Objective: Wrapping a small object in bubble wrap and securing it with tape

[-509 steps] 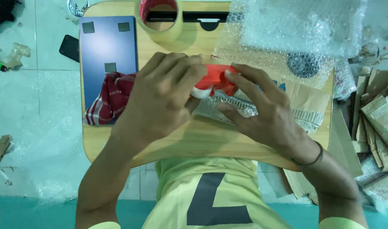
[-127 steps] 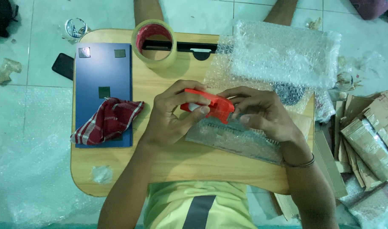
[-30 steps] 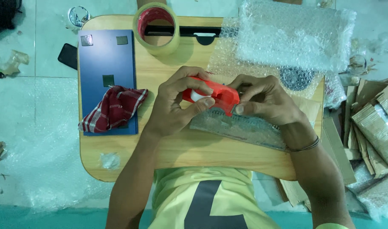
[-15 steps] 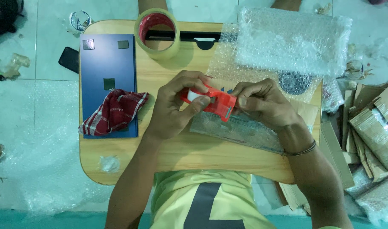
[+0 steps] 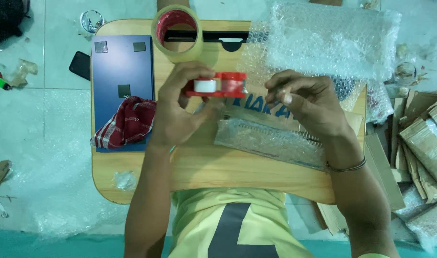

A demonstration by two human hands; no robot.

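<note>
My left hand [image 5: 182,112] grips a small red tape dispenser [image 5: 217,85] with a white roll in it, held above the wooden lap table [image 5: 204,167]. My right hand [image 5: 307,102] is just right of the dispenser, fingertips pinched together as if on a strip of clear tape; the strip itself is too thin to see. Under both hands lies a flat bubble-wrapped package [image 5: 271,138] on a brown paper envelope [image 5: 276,107].
A big roll of beige packing tape [image 5: 176,33] stands at the table's far edge. A blue flat board [image 5: 120,71] with a red checked cloth [image 5: 127,122] lies left. A bubble-wrap sheet [image 5: 331,40] sits far right. Cardboard pieces [image 5: 421,138] pile on the floor right; a phone [image 5: 80,65] lies left.
My left hand has lifted the red dispenser up and away from the package. My right hand has drawn apart from it toward the right.
</note>
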